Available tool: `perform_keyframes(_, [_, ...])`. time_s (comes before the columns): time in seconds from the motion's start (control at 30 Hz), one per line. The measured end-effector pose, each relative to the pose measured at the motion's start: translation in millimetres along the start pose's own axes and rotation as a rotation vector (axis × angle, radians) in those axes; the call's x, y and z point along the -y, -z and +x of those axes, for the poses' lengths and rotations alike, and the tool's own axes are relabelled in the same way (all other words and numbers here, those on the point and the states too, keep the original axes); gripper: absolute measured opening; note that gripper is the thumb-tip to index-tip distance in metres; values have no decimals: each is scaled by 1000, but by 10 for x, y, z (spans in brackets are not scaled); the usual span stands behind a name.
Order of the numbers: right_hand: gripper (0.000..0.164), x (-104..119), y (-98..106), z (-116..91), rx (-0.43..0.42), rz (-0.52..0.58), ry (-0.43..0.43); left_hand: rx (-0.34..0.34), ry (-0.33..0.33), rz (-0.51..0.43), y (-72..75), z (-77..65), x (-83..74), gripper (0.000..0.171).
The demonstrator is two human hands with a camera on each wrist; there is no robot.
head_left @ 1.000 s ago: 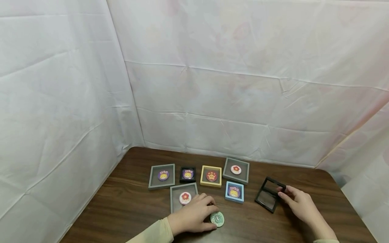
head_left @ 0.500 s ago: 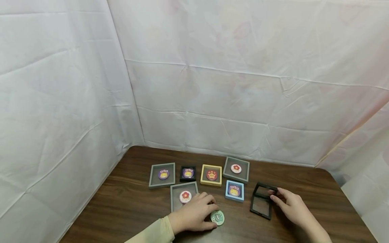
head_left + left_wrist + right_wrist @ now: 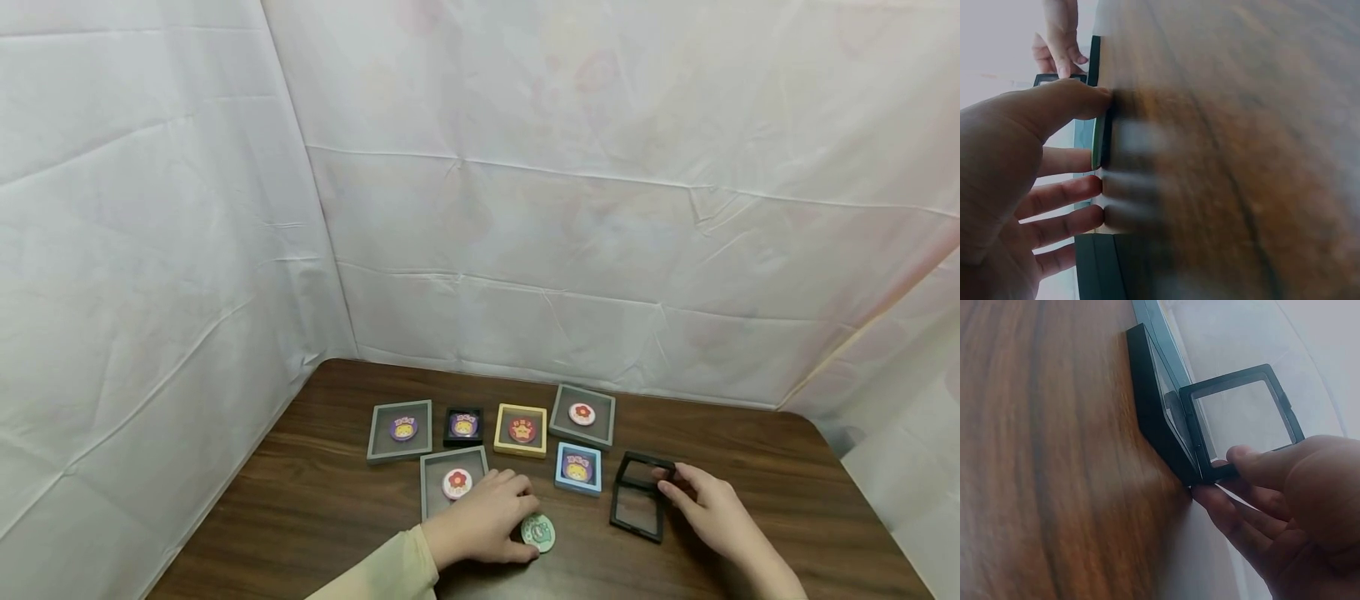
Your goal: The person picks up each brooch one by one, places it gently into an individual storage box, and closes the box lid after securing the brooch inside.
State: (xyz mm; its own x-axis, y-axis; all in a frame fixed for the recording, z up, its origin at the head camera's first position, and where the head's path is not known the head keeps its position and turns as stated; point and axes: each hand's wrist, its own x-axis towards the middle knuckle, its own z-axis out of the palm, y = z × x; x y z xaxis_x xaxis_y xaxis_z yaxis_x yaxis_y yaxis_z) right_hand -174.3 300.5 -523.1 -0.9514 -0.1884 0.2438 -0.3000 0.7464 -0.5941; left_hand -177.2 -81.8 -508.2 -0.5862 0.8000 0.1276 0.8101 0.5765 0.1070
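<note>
My left hand [image 3: 491, 518] rests low on the table and pinches a round green badge [image 3: 537, 532] by its edge, thumb on the near side and index finger on the far side. In the left wrist view the green badge [image 3: 1096, 142] shows edge-on, the other fingertips touching the wood beyond it. To the right, a small black display frame [image 3: 639, 510] lies unfolded, its clear-windowed lid standing up from the base. My right hand [image 3: 708, 508] grips the side of that lid; in the right wrist view, thumb and fingers pinch the lid [image 3: 1241, 419] near its hinge.
Behind the hands stand several display frames with badges: grey [image 3: 400, 431], black [image 3: 463, 427], yellow [image 3: 521, 431], another grey [image 3: 582, 416] and light blue [image 3: 578, 468]. A grey frame [image 3: 435, 492] is partly covered by my left hand. White curtains [image 3: 525, 250] border the wooden table.
My right hand has carried the black frame leftward, closer to the green badge, turning it straighter. The left hand and badge have barely moved.
</note>
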Motion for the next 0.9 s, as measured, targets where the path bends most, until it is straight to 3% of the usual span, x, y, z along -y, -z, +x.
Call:
perform_keyframes(0.3, [15, 25, -68, -2, -21, 9, 14, -25, 12, 38, -10, 199, -72, 45])
perform_keyframes(0.7, [6, 31, -79, -1, -28, -9, 11, -66, 14, -13, -85, 725, -287, 48])
perform_keyframes(0.9, [3, 39, -71, -1, -28, -14, -2, -115, 11, 11, -168, 896, -341, 44])
